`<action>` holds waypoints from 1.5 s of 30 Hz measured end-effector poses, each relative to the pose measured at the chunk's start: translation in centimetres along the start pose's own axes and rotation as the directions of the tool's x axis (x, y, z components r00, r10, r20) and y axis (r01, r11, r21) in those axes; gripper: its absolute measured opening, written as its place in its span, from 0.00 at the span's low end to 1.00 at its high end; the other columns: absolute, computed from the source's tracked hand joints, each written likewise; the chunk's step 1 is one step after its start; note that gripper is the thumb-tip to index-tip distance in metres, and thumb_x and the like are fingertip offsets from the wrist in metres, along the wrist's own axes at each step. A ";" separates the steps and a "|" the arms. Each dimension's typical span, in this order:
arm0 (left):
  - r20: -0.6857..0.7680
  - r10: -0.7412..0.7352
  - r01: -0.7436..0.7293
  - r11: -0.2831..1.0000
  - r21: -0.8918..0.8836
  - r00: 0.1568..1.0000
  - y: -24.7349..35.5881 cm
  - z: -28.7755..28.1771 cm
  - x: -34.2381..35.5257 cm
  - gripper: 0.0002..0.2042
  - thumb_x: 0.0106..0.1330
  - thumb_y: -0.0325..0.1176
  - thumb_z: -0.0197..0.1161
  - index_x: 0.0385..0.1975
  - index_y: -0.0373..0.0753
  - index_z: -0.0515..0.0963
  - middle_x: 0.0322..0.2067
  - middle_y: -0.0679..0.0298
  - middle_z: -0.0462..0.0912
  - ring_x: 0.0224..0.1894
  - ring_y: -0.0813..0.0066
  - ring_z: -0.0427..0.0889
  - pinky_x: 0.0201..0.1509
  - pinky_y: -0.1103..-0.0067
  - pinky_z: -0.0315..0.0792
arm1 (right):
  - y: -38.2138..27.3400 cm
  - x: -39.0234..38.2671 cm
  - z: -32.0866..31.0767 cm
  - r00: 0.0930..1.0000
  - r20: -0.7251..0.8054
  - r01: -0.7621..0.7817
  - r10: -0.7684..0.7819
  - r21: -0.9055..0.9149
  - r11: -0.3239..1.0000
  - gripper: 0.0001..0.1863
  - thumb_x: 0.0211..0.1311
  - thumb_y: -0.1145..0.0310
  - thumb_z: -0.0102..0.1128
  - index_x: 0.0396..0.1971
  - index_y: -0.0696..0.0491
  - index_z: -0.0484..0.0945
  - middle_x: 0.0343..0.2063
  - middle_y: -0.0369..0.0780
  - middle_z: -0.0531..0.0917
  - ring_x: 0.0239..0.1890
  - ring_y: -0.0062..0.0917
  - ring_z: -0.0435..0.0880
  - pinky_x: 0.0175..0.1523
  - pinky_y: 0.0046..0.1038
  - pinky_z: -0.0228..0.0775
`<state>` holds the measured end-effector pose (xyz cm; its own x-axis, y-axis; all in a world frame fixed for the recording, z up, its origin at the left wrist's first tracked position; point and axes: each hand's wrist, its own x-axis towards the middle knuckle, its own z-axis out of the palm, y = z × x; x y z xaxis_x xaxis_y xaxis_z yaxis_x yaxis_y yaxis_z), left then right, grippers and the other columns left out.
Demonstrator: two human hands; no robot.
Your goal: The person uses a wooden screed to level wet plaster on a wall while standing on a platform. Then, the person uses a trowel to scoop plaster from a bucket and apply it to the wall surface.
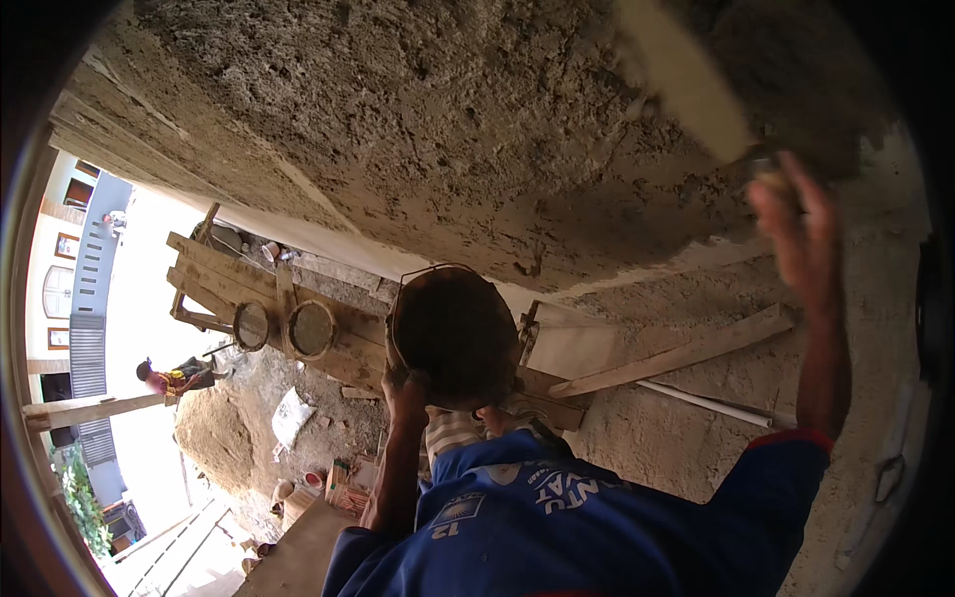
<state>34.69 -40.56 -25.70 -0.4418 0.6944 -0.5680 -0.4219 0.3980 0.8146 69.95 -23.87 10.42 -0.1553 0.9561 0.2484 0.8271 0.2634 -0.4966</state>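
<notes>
A dark round bucket (458, 333) with a thin wire handle is tilted mouth-up below the wall, its inside in deep shadow. My left hand (405, 393) grips the bucket's near left side, and the fingers behind it are hidden. Higher and to the right, my right hand (804, 224) is closed around the handle of a trowel (696, 90). The trowel's long pale blade is smeared by motion and lies over the rough, wet mortar on the wall (428, 109). Whether the blade touches the mortar, I cannot tell.
Below me runs a plank scaffold (358, 348), bearing two round mortar-filled buckets (313, 329). A wooden beam (686, 350) and a white pipe (704, 404) slant at the right. Further down, a person (177, 378) stands by a sand heap (211, 428) and a white sack (291, 420).
</notes>
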 end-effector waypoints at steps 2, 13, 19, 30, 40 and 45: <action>0.022 -0.042 0.043 0.999 -0.025 0.999 0.3 0.5 -1.0 0.16 0.51 0.21 0.53 0.42 0.34 0.68 0.26 0.70 0.72 0.24 0.84 0.69 0.25 0.86 0.65 | -0.5 -1.4 -2.7 0.979 -0.187 0.067 -0.082 -0.088 0.994 0.27 0.58 0.59 0.59 0.52 0.62 0.69 0.34 0.45 0.82 0.32 0.26 0.82 0.35 0.26 0.76; 0.301 0.149 -0.155 0.988 -0.003 0.942 6.8 5.9 -4.2 0.04 0.54 0.22 0.54 0.28 0.37 0.70 0.22 0.73 0.70 0.21 0.87 0.69 0.22 0.87 0.63 | 3.4 -8.9 16.8 0.726 0.681 0.475 -0.095 -0.397 0.785 0.15 0.50 0.75 0.53 0.40 0.58 0.76 0.28 0.49 0.77 0.32 0.39 0.82 0.35 0.37 0.76; 0.381 0.254 -0.323 0.937 0.130 0.889 6.7 6.5 -3.2 0.05 0.50 0.22 0.53 0.27 0.36 0.70 0.21 0.73 0.69 0.22 0.87 0.69 0.22 0.87 0.63 | 4.0 -11.4 21.4 0.624 0.781 0.274 -0.037 -0.174 0.946 0.11 0.50 0.71 0.55 0.34 0.58 0.77 0.30 0.52 0.79 0.36 0.42 0.81 0.39 0.39 0.75; 0.355 0.197 -0.250 0.962 0.109 0.914 7.5 5.4 -4.2 0.16 0.50 0.21 0.53 0.41 0.32 0.71 0.29 0.69 0.75 0.27 0.83 0.73 0.28 0.85 0.69 | 6.3 -12.8 23.0 0.770 0.616 0.196 -0.163 0.015 0.980 0.24 0.53 0.62 0.61 0.51 0.50 0.68 0.31 0.47 0.81 0.34 0.38 0.82 0.39 0.36 0.75; 0.244 0.187 -0.186 0.982 -0.027 0.952 8.5 4.3 -5.4 0.10 0.53 0.24 0.55 0.35 0.35 0.75 0.24 0.71 0.75 0.23 0.83 0.73 0.24 0.84 0.68 | 3.5 -7.6 18.3 0.850 0.464 0.268 -0.251 0.029 0.963 0.22 0.51 0.65 0.63 0.45 0.57 0.72 0.31 0.48 0.81 0.34 0.41 0.82 0.39 0.37 0.74; 0.162 0.176 -0.165 0.983 -0.079 0.971 9.6 3.9 -6.6 0.14 0.50 0.20 0.53 0.39 0.33 0.72 0.28 0.68 0.75 0.27 0.81 0.74 0.29 0.83 0.70 | -1.0 -4.7 12.0 0.807 0.467 0.324 -0.362 0.163 0.932 0.20 0.50 0.65 0.64 0.42 0.57 0.71 0.30 0.48 0.80 0.34 0.40 0.81 0.38 0.35 0.73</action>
<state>36.61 -38.99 -13.66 -0.3752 0.8414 -0.3890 -0.4040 0.2293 0.8856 63.38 -27.09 -0.25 -0.6771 0.7359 -0.0079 0.6325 0.5764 -0.5174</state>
